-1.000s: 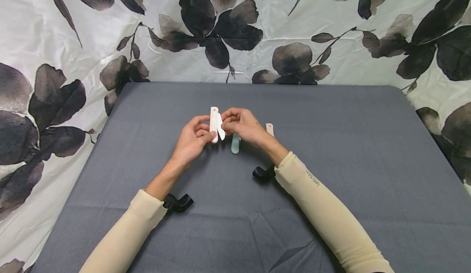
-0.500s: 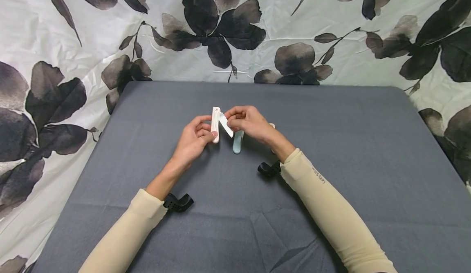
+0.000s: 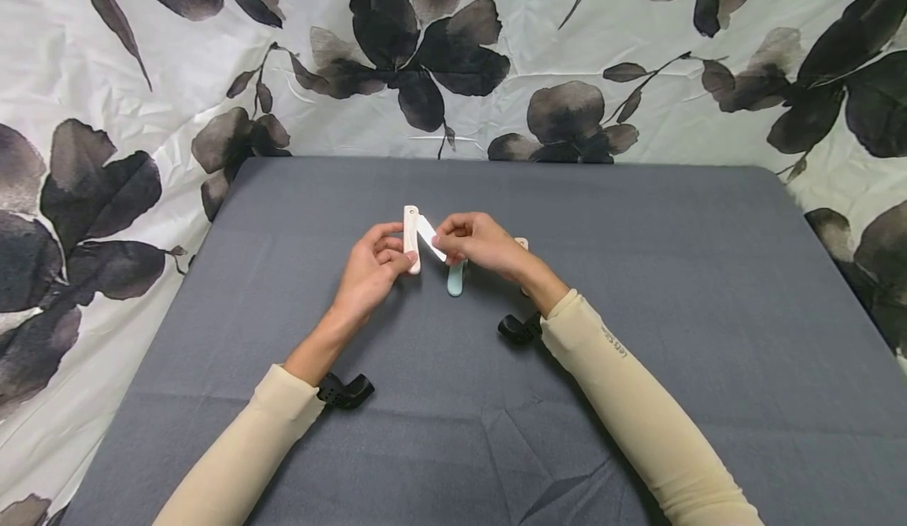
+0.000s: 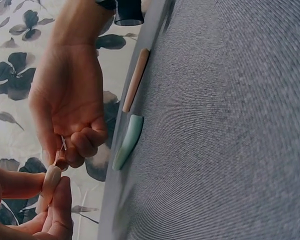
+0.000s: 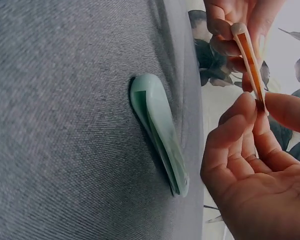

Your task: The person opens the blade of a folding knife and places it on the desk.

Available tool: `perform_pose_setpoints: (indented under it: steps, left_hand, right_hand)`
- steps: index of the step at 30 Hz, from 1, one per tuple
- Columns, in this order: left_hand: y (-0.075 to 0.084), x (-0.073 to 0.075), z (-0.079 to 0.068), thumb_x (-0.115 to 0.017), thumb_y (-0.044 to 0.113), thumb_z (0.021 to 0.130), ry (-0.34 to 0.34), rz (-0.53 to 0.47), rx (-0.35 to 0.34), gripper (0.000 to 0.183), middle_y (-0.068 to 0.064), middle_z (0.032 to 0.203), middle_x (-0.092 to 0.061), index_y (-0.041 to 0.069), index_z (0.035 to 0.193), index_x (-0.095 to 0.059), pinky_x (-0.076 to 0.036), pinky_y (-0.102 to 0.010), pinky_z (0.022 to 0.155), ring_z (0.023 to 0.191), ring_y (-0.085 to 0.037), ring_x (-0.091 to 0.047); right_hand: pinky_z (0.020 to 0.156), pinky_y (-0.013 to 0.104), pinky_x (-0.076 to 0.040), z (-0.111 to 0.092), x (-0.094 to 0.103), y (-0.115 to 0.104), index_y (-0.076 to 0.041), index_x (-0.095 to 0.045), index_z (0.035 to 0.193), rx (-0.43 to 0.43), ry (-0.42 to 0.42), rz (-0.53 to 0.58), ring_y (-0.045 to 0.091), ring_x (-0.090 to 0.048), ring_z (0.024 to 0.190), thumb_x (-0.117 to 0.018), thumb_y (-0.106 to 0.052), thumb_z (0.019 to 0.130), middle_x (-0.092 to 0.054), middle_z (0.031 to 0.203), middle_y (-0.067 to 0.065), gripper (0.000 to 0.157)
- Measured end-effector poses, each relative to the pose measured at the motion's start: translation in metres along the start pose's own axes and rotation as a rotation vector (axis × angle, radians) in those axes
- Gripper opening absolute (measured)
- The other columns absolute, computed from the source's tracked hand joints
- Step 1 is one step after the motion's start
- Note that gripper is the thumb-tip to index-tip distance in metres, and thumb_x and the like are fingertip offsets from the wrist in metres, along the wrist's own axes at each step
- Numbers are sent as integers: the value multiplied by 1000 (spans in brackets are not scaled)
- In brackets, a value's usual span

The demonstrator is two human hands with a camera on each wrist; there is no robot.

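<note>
A folding knife with a pale pink handle [image 3: 412, 240] is held above the table, its white blade [image 3: 428, 233] angled out from the handle toward the right. My left hand [image 3: 372, 270] pinches the handle near its lower end between thumb and fingers. My right hand [image 3: 485, 244] pinches the blade near its free end, hiding part of it. The right wrist view shows the slot along the handle [image 5: 250, 57]. Below the right hand lies a mint green folding knife [image 5: 160, 127], folded, on the table.
A second pale pink folding knife [image 4: 136, 81] lies to the right of the mint one, partly hidden by the right forearm in the head view. The table [image 3: 673, 290] has a grey cloth cover. Behind it hangs a floral curtain [image 3: 453, 53].
The blade has swung farther out from the handle as my right hand moved slightly right. Over the last half second the right fingers shifted a little along the blade. The left hand stays nearly still.
</note>
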State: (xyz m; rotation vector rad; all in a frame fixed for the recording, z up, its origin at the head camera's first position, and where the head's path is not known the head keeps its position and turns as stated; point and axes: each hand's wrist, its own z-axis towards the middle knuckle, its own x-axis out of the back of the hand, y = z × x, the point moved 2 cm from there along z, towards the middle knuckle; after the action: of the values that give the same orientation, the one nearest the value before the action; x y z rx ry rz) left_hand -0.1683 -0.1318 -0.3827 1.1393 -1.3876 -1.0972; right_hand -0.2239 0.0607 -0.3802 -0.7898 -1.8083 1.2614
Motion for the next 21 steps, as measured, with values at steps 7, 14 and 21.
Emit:
perform_pose_setpoints:
  steps: [7, 14, 21]
  left_hand:
    - [1, -2, 0, -69, 0, 95, 0, 6, 2, 53, -6, 101, -63, 2, 145, -52, -50, -23, 72, 77, -3, -63]
    - [2, -4, 2, -68, 1, 95, -12, 3, 2, 54, -6, 101, -64, 3, 146, -51, -53, -25, 76, 78, -4, -65]
    - [1, -4, -1, -68, -2, 95, -4, -8, 1, 54, -6, 99, -62, 3, 145, -52, -53, -22, 74, 77, -5, -64]
  right_hand:
    - [78, 40, -56, -3, 3, 0, -2, -70, 102, -11, -30, -72, 17, -66, 77, -69, -19, 100, -67, 83, 3, 17]
    - [79, 42, -53, -6, 6, -1, 4, -71, 105, 13, -3, -83, 23, -65, 80, -67, -20, 100, -67, 80, 2, 25]
    - [77, 40, -51, -4, 7, 0, 6, -70, 104, 23, 27, -71, 25, -66, 78, -66, -18, 99, -69, 86, 13, 24]
